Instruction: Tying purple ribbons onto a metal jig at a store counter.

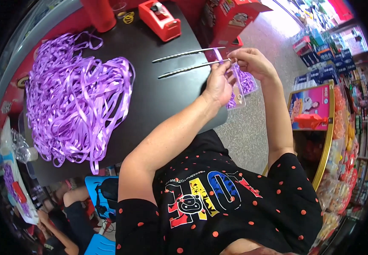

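Two twisted metal rods point(184, 70) stick out side by side past the table's right part, their tips pointing left. A short band of purple ribbon point(217, 54) spans the rods near their right ends. My left hand point(219, 86) is closed at the lower rod, thumb and fingers pinching the ribbon there. Just to the right, my right hand point(255, 63) is closed in a pinch close to the rods' ends; what lies between its fingertips is too small to make out. A clear plastic box point(242, 102) holding small purple ribbon pieces point(247, 82) sits below both hands, partly hidden.
A big tangled heap of purple ribbon point(75, 102) covers the left of the dark table point(150, 97). At its far edge stand a red tape dispenser point(160, 21) and a red cylinder point(98, 15). Another person point(60, 225) sits at lower left by a blue chair point(101, 197).
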The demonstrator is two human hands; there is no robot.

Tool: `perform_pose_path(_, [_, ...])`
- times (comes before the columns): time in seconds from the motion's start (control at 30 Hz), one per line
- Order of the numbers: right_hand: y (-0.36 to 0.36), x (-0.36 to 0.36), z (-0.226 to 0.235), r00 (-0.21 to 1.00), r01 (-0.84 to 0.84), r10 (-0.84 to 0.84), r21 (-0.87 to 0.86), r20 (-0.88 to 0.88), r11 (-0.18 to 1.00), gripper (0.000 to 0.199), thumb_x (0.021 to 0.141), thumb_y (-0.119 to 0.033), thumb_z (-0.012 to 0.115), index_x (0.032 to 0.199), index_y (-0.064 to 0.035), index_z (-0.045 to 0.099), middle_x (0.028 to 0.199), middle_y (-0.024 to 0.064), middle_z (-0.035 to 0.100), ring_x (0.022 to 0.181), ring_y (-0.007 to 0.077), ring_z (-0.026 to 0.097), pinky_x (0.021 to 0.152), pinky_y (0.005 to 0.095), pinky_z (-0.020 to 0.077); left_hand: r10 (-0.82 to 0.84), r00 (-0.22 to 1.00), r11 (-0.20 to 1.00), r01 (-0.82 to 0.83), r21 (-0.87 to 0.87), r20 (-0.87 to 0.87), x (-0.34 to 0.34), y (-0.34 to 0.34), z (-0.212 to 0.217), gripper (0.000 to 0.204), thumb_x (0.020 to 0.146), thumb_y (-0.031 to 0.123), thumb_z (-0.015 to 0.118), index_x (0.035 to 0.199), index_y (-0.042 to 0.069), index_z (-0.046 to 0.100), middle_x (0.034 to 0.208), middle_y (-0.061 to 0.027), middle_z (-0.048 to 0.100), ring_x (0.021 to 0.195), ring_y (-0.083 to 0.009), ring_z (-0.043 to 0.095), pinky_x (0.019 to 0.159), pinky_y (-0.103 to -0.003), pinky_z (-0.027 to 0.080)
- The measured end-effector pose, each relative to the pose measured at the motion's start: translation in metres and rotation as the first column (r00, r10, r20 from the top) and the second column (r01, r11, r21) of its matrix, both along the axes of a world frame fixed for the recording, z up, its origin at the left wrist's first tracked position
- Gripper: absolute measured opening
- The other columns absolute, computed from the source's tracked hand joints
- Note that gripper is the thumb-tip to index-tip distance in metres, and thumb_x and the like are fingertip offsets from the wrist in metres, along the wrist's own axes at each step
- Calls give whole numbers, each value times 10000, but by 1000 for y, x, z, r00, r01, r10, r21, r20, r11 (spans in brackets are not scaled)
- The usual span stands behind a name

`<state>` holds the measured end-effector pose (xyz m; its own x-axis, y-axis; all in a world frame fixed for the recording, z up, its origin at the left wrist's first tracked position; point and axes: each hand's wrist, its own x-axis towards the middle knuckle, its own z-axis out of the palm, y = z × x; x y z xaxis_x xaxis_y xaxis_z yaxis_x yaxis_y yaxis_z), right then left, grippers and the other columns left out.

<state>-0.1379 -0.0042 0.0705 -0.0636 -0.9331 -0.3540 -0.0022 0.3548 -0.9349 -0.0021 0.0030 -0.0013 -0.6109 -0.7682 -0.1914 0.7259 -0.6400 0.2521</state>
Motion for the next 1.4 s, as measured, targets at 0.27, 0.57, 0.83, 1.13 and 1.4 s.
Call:
perform_pose_path(0.27, [37, -9, -19, 919, -85, 63, -38, -389, 996, 207, 859, -226, 648, 876, -24, 691, 755, -11, 649, 589, 8, 474, 516, 174, 342, -26, 996, 999, 30, -39, 89, 0, -1, -5, 244, 884, 61, 551, 1119, 103, 500, 1089, -55, 577, 1005, -199, 531, 904, -376, 419])
perform_pose_path(0.57, [45, -10, -31, 965, -20, 3, -61, -263, 998, 239, 891, -236, 616, 971, -20, 681, 750, -19, 639, 559, 8, 415, 502, 178, 306, -14, 977, 997, 29, -67, 213, 2, 4, 3, 325, 902, 44, 531, 1205, 105, 432, 1156, -57, 542, 1038, -182, 520, 940, -411, 388])
perform_pose_path(0.83, [63, -10, -62, 953, 222, -216, -7, 215, 975, 302, 934, -302, 556, 1028, -30, 645, 943, -10, 620, 599, 18, 402, 507, 170, 316, -66, 974, 994, 84, -75, 216, 3, -1, -5, 356, 863, 51, 569, 1142, 195, 402, 946, 49, 514, 791, -78, 480, 759, -315, 338])
perform_pose_path(1.13, [69, -6, -40, 938, 164, -151, -16, 312, 986, 296, 942, -287, 540, 982, -15, 649, 841, -21, 604, 567, 17, 364, 480, 170, 265, -75, 971, 991, 98, -92, 225, 4, 1, 3, 502, 835, 21, 599, 1226, 195, 338, 985, 11, 531, 864, -124, 528, 811, -354, 352])
perform_pose_path(1.4, [66, -4, -41, 943, 102, -91, -18, 320, 995, 312, 947, -288, 537, 981, 2, 648, 817, -29, 591, 564, 14, 355, 476, 179, 261, -28, 968, 993, 56, -103, 249, 2, 2, 0, 387, 858, 18, 598, 1187, 120, 420, 966, -26, 559, 874, -151, 535, 846, -367, 398])
